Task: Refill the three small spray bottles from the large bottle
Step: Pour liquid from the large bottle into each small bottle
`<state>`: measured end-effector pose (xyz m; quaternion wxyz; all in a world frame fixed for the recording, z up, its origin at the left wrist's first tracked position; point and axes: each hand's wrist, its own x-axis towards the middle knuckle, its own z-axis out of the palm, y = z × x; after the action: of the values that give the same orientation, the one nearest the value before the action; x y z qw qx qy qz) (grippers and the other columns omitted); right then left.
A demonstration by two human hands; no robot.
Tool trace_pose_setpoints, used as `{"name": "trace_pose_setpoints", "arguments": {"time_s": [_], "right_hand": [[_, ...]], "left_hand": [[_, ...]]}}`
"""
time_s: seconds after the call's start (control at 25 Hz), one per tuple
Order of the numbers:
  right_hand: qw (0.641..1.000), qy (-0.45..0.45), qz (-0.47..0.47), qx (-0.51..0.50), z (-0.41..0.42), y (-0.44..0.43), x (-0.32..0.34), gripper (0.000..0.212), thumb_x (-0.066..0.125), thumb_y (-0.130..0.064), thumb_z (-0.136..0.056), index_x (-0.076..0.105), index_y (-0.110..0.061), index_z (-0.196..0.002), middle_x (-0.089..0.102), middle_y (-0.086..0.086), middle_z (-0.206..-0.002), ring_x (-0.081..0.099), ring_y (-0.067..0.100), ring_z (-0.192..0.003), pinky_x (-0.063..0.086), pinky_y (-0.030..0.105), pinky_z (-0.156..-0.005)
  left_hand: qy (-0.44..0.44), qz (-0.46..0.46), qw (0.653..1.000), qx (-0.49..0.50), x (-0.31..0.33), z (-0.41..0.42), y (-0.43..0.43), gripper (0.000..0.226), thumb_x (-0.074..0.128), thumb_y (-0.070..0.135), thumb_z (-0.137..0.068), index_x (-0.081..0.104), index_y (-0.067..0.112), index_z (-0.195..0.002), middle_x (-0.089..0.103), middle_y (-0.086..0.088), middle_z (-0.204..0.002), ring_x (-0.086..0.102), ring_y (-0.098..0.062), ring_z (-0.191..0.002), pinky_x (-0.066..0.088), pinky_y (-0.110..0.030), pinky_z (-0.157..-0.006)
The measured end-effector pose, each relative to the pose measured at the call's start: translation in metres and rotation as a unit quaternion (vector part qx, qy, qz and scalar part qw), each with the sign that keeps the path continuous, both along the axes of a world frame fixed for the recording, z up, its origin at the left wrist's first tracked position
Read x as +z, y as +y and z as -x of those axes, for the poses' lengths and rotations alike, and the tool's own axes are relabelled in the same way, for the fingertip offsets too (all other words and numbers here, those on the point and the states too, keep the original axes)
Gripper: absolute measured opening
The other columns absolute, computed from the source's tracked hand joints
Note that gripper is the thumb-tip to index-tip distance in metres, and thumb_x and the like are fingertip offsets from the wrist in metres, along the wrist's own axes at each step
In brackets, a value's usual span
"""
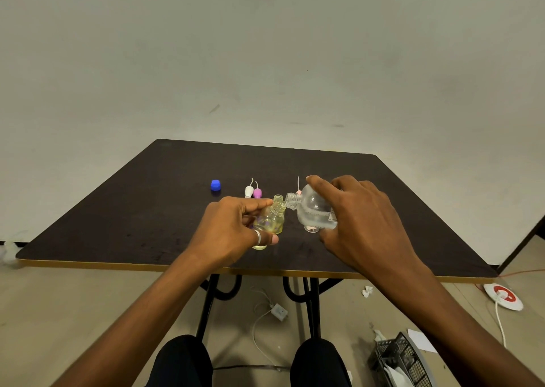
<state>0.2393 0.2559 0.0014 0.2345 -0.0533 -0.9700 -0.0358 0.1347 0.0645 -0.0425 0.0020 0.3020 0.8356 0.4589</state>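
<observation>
Two bare forearms reach up from the bottom edge over dark-trousered knees (182,360). The left hand (233,227) curls its fingers and thumb around a small yellowish bottle (269,220), uncapped and leaning to the right; a ring (258,237) sits on the digit nearest the camera. Whether its base rests on the table cannot be told. The right hand (362,221) grips the large clear bottle (312,209) from above, index finger stretched along its rounded shoulder. It is tipped nearly on its side with its open threaded neck pointing left. The two mouths meet, touching or very nearly so, above the near middle of the dark table (147,209). Clear liquid with bubbles lies in the large bottle; no stream can be made out.

Just under the large bottle a pinkish base (311,229) of another small bottle shows, mostly hidden. Beyond the hands lie the removed spray tops with their thin dip tubes: a white spray top (249,191) and a purple spray top (257,192) touching each other, and a pink spray top (298,191) peeking out behind the large bottle. Further left, apart from them, sits a blue cap (215,185).

On the floor beneath lie a white charger (278,311) with its cable, a crumpled scrap (366,291), a red-and-white round socket (502,295) and a black mesh crate (401,357).
</observation>
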Motion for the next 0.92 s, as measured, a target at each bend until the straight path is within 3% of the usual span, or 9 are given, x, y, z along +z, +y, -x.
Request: {"name": "trace_pose_setpoints", "arguments": {"time_s": [0.92], "right_hand": [[1.0,-0.003,0.003,0.004,0.0018,0.0016,-0.0003,0.083,0.075,-0.035,-0.079,0.029,-0.036,-0.147,0.053,0.001,-0.133,0.051,0.025,-0.118,0.045,0.04,-0.097]], "left_hand": [[-0.012,-0.009,1.0,-0.002,0.0008,-0.0021,0.0015,0.072,0.089,0.023,-0.065,0.06,0.025,-0.131,0.071,0.007,-0.119,0.067,0.002,-0.101,0.048,-0.004,-0.082]]}}
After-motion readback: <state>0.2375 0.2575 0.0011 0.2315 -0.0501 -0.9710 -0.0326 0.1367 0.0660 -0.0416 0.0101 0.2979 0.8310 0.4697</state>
